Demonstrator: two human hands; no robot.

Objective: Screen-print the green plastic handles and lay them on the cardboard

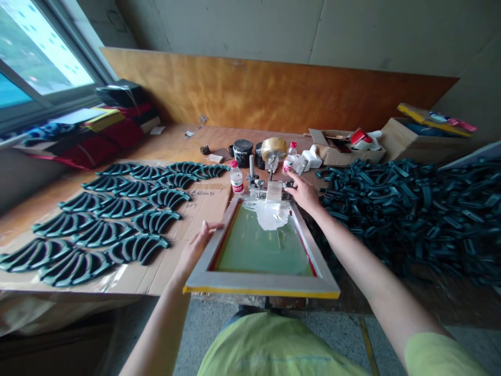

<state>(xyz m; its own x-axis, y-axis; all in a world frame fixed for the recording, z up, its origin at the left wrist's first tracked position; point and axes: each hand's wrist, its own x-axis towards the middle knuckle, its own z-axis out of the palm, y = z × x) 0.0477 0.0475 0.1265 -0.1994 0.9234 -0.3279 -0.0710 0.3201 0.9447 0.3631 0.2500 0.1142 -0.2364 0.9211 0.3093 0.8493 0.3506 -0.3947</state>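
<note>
A wooden-framed printing screen (258, 284) with a green mesh lies in front of me, white ink pooled at its far end. My left hand (199, 243) rests on the frame's left rail, thumb over the top edge. My right hand (303, 190) reaches to the frame's far right corner by the metal hinge clamp (260, 185), fingers curled on it. Whether it grips anything is unclear.
Rows of dark teal curved plastic parts (105, 219) lie on cardboard at left. A large heap of the same parts (410, 209) fills the right. Bottles (236, 177), a black jar (242, 151), a tape roll (274, 146) and cardboard boxes (344, 149) stand behind the screen.
</note>
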